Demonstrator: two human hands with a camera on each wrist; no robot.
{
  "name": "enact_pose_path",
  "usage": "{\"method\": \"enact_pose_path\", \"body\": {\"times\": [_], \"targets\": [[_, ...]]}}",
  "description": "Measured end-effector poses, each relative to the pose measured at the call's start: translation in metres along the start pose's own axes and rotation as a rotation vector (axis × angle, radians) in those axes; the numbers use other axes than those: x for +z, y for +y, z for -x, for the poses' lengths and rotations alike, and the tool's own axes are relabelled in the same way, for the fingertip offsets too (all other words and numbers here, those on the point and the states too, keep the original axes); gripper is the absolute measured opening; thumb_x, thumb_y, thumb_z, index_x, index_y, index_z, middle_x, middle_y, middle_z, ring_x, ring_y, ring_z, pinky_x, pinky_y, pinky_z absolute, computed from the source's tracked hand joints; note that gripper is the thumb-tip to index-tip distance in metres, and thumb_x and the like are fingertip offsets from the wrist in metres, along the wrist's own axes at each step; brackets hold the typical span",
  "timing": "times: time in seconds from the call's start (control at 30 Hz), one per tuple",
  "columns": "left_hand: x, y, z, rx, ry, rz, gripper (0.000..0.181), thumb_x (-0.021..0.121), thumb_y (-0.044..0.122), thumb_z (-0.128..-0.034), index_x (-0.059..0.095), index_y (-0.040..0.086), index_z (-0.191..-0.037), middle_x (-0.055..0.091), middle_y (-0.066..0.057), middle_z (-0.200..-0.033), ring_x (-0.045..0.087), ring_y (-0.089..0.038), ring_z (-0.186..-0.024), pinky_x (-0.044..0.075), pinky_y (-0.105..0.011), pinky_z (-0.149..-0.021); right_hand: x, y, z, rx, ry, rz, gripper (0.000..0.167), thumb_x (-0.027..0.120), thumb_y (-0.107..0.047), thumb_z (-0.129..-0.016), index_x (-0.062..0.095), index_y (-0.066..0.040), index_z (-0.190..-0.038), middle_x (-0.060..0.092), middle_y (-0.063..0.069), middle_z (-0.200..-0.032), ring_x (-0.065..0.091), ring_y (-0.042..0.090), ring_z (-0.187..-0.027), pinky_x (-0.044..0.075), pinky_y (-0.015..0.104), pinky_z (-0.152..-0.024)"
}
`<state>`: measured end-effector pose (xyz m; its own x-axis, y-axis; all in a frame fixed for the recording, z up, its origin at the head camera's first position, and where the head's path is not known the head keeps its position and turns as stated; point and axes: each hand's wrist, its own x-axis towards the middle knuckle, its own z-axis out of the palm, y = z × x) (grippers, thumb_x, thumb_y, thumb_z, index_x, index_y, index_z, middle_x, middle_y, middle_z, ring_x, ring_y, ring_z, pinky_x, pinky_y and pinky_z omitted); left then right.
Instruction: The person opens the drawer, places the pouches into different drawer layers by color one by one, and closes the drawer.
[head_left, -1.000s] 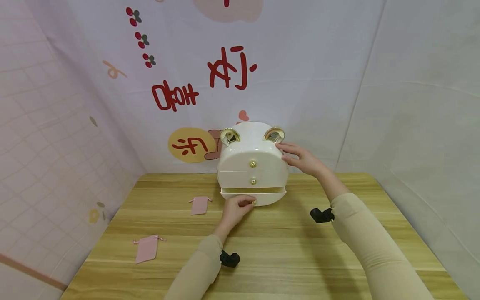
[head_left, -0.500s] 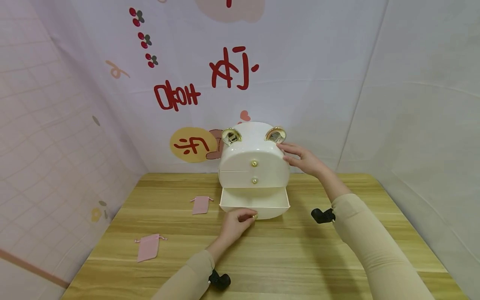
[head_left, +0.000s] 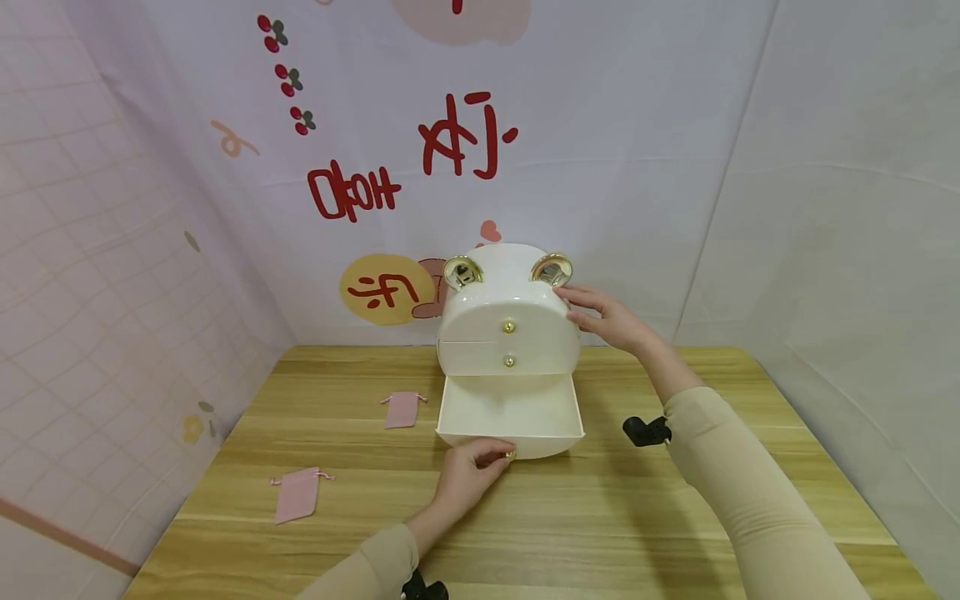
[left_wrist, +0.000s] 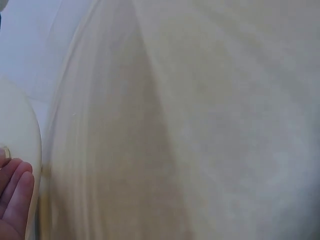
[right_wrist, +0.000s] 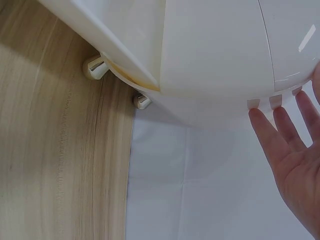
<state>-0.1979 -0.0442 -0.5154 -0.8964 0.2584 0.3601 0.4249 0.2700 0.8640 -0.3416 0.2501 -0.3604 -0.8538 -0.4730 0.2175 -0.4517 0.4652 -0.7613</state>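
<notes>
A white, rounded storage box [head_left: 480, 312] with gold ear-like rings on top stands at the back of the table. Its bottom drawer [head_left: 517, 408] is pulled far out, and its inside looks bare. My left hand [head_left: 467, 479] pinches the gold knob [head_left: 511, 455] on that drawer's front; fingers at the knob also show in the left wrist view. My right hand [head_left: 611, 321] rests on the box's upper right side with straight fingertips, which the right wrist view shows touching the white shell [right_wrist: 215, 55]. The two upper knobs, one of them the middle knob [head_left: 510, 361], are untouched.
Two pink drawstring pouches lie left of the box: one pouch [head_left: 402, 410] near it, another pouch [head_left: 297, 495] closer to the front left. A patterned cloth [head_left: 600, 167] hangs behind the wooden table [head_left: 600, 517]. Gold feet, such as the near foot [right_wrist: 95, 68], carry the box.
My left hand has moved toward me with the knob, sliding the bottom drawer from slightly open to far out. My right hand has stayed on the box. The pouches have not moved.
</notes>
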Motion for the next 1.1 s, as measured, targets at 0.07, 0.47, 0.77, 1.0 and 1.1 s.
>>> {"method": "enact_pose_path", "body": {"times": [0.07,0.47,0.77,1.0,1.1], "targets": [[0.001,0.000,0.002,0.004,0.001,0.007,0.020,0.076,-0.002,-0.0849,0.079,0.010,-0.101,0.075,0.000,-0.099,0.071,-0.018,-0.088,0.056,-0.024,-0.074,0.000,0.000,0.000,0.005,0.003,0.009,0.050,0.055,-0.020,-0.103,0.042,-0.015,-0.152,0.023,0.014,-0.160,0.024,0.039,-0.144,0.045,0.055,-0.099],[0.004,0.006,0.018,0.028,-0.019,0.023,0.020,0.075,-0.004,-0.0843,0.079,0.008,-0.100,0.075,-0.001,-0.099,0.071,-0.014,-0.084,0.057,-0.024,-0.071,-0.001,-0.002,0.000,0.004,-0.004,-0.009,0.051,0.054,-0.018,-0.103,0.041,-0.013,-0.152,0.021,0.015,-0.161,0.022,0.040,-0.145,0.044,0.056,-0.100],[0.001,0.001,0.024,0.051,-0.061,0.026,0.022,0.074,-0.005,-0.0848,0.079,0.009,-0.102,0.075,-0.001,-0.100,0.071,-0.019,-0.086,0.057,-0.024,-0.072,-0.002,0.000,0.000,0.015,-0.009,0.004,0.051,0.054,-0.021,-0.104,0.041,-0.017,-0.153,0.020,0.013,-0.162,0.022,0.038,-0.145,0.045,0.055,-0.100],[-0.017,0.008,0.021,0.035,-0.166,0.015,0.019,0.074,0.003,-0.0883,0.077,0.007,-0.107,0.075,-0.002,-0.104,0.069,-0.012,-0.090,0.056,-0.024,-0.076,-0.001,-0.001,0.001,0.012,-0.010,-0.007,0.051,0.054,-0.020,-0.104,0.041,-0.015,-0.153,0.020,0.014,-0.161,0.023,0.039,-0.145,0.044,0.055,-0.101],[-0.030,0.016,0.020,0.002,-0.187,0.009,0.019,0.073,0.007,-0.0898,0.077,0.007,-0.108,0.074,-0.004,-0.104,0.068,-0.009,-0.088,0.056,-0.025,-0.076,-0.001,-0.001,0.001,0.006,-0.008,0.005,0.051,0.054,-0.021,-0.104,0.042,-0.016,-0.152,0.022,0.014,-0.161,0.023,0.038,-0.145,0.045,0.055,-0.100]]}}
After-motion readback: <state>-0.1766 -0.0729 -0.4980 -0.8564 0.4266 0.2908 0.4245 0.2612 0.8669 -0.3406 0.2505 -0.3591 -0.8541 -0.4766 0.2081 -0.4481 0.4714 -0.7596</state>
